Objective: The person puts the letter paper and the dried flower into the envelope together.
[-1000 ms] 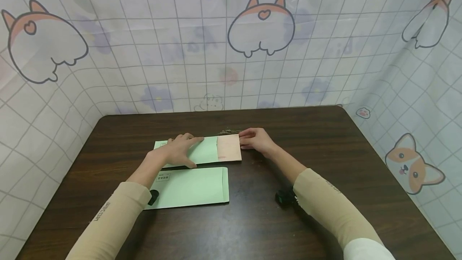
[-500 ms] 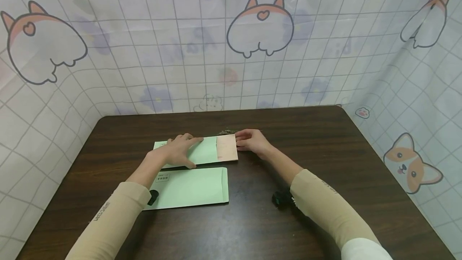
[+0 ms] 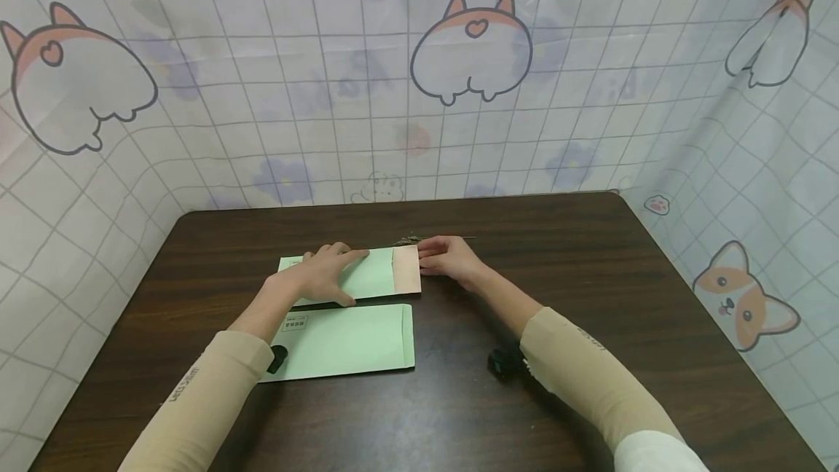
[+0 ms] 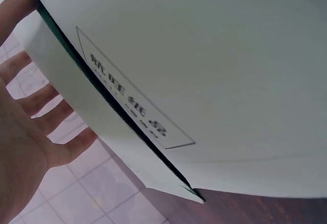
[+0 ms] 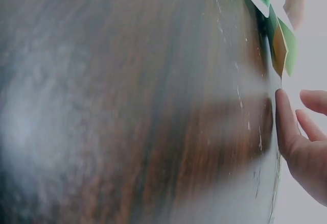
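My left hand (image 3: 321, 275) lies with spread fingers on the far green envelope (image 3: 373, 272), the thumb at its near edge. Out of that envelope's right end sticks a short stretch of flat beige paper (image 3: 406, 269). The fingers of my right hand (image 3: 451, 259) touch the paper's right edge; in the right wrist view the fingers (image 5: 288, 132) look nearly straight at its tip. A second green envelope (image 3: 347, 344), with a small printed box and a flap at the right, lies nearer me. Its printed face (image 4: 230, 81) fills much of the left wrist view.
Behind the right hand lies a thin dried sprig (image 3: 408, 240), partly hidden by that hand. All of this is on a dark wooden table (image 3: 446, 414). A white grid-patterned cloth (image 3: 367, 130) with cartoon dogs hangs around the back and sides.
My right hand has moved left, and the beige paper has slid deeper into the far envelope, so less of it shows. The left hand has stayed in place.
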`<state>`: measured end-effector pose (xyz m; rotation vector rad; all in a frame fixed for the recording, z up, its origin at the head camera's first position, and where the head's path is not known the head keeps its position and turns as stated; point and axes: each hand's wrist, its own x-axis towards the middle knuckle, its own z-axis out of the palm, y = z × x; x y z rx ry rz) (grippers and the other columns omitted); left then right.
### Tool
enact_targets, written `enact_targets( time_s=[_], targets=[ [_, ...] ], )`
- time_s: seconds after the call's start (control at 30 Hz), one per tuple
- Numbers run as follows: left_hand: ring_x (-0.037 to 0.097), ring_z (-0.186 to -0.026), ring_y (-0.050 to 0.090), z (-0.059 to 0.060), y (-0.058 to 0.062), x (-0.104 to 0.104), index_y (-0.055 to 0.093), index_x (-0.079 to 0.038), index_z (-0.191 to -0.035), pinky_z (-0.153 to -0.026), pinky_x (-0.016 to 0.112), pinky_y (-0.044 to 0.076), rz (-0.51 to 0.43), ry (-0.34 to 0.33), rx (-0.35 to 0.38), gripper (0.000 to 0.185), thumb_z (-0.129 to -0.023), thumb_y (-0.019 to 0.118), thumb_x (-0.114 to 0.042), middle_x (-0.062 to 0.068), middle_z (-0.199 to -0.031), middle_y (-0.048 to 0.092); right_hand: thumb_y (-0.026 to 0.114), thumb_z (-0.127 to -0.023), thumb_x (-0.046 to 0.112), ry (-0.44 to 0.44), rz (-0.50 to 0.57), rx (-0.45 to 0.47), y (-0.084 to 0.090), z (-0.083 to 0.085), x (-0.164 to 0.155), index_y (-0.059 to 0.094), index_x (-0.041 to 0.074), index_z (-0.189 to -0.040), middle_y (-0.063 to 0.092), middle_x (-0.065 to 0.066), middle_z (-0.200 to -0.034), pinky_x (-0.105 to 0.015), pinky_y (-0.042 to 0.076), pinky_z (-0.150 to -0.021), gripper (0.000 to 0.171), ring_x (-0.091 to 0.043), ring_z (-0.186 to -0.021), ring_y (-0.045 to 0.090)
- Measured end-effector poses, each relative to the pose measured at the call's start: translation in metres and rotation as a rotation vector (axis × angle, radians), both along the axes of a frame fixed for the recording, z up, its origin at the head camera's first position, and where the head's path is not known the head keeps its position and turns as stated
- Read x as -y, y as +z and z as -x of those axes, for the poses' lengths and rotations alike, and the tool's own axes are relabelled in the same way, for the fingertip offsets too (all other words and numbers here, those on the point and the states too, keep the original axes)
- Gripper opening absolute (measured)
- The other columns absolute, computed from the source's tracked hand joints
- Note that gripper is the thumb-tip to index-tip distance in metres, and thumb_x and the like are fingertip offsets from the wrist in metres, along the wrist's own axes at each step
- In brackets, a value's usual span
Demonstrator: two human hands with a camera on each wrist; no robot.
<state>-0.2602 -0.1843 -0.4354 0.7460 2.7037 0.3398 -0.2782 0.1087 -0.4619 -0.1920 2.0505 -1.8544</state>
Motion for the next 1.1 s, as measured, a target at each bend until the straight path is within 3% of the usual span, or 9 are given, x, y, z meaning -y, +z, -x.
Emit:
enact_targets(
  time_s=[0.63,1.1],
  targets=[
    [0.042,-0.141,0.035,0.0,0.001,0.0,0.034,-0.019,-0.162,-0.105,0.073,0.026,-0.007,0.003,0.014,0.095,-0.084,0.085,-0.039,0.02,-0.153,0.037,0.064,-0.097,-0.006,0.051,0.024,-0.002,0.0,-0.002,0.016,0.051,-0.009,-0.14,0.065,-0.027,-0.127,-0.039,0.056,-0.09,0.045,-0.037,-0.114,0.067],
    [0.042,-0.14,0.036,-0.001,0.003,0.0,0.034,-0.018,-0.162,-0.104,0.07,0.029,-0.001,0.002,0.014,0.096,-0.084,0.085,-0.039,0.02,-0.153,0.037,0.064,-0.098,-0.005,0.068,0.014,0.003,0.005,-0.002,0.021,0.055,-0.012,-0.137,0.067,-0.026,-0.126,-0.042,0.055,-0.092,0.04,-0.033,-0.111,0.07]
  ],
)
